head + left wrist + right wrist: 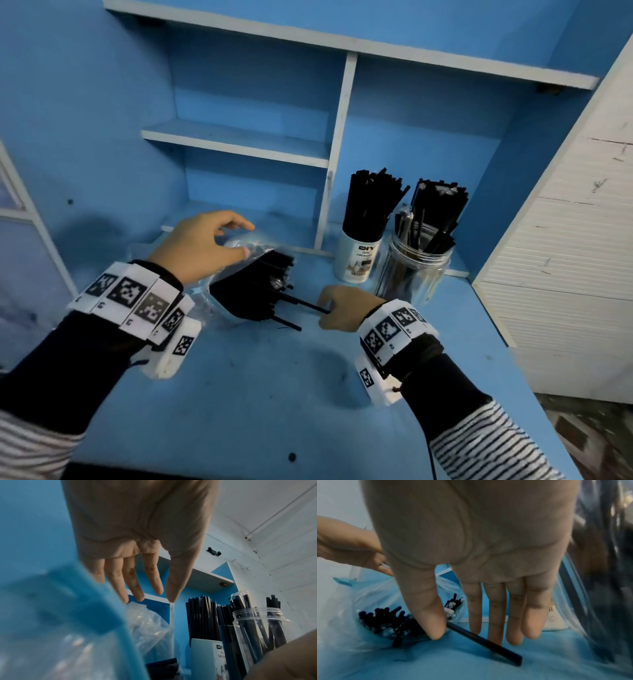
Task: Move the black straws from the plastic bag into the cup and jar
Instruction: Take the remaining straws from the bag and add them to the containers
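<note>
A clear plastic bag point(239, 248) lies on the blue desk with a bundle of black straws point(253, 294) inside; two straws stick out of its mouth. My left hand point(245, 240) hovers over the bag's top, fingers relaxed and spread, holding nothing I can see. My right hand point(323, 313) is at the end of one protruding straw point(496, 647); the thumb point(435, 628) sits beside it and the fingers are straight above it. The white cup point(356, 260) and clear jar point(411, 270), both holding black straws, stand just behind the right hand.
A blue shelf unit with white edges point(337, 147) rises behind the desk, its divider just left of the cup. A white slatted panel point(565, 240) bounds the right side. The desk's front edge point(274, 472) is near me.
</note>
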Action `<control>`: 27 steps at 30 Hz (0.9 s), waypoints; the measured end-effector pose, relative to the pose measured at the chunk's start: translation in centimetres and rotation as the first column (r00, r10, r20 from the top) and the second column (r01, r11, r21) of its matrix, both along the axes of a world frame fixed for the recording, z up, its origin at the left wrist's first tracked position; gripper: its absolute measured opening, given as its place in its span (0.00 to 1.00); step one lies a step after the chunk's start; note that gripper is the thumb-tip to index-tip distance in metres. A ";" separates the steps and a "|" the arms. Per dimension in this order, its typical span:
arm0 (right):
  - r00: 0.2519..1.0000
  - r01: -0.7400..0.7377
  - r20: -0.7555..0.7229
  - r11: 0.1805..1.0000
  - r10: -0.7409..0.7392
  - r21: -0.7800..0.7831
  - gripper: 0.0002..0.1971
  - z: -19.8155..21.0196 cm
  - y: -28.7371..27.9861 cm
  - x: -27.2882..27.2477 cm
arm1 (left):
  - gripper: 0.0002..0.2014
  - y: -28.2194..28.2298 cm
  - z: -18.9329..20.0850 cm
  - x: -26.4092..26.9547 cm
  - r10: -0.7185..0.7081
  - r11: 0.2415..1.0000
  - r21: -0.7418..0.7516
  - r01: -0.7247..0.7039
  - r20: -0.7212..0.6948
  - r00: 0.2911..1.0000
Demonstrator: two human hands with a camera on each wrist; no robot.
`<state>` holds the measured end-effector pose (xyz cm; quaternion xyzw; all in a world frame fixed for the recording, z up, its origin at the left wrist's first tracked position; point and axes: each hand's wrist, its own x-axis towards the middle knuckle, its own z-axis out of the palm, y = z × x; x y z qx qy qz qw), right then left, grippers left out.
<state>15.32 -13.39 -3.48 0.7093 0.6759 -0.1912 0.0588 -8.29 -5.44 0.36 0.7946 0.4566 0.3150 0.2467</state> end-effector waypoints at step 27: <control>0.889 -0.099 -0.350 0.870 0.295 0.483 0.15 1.1 4.0 -6.1 | 0.19 -0.5 -1.2 0.6 0.013 1.000 -0.012 -0.012 0.141 0.990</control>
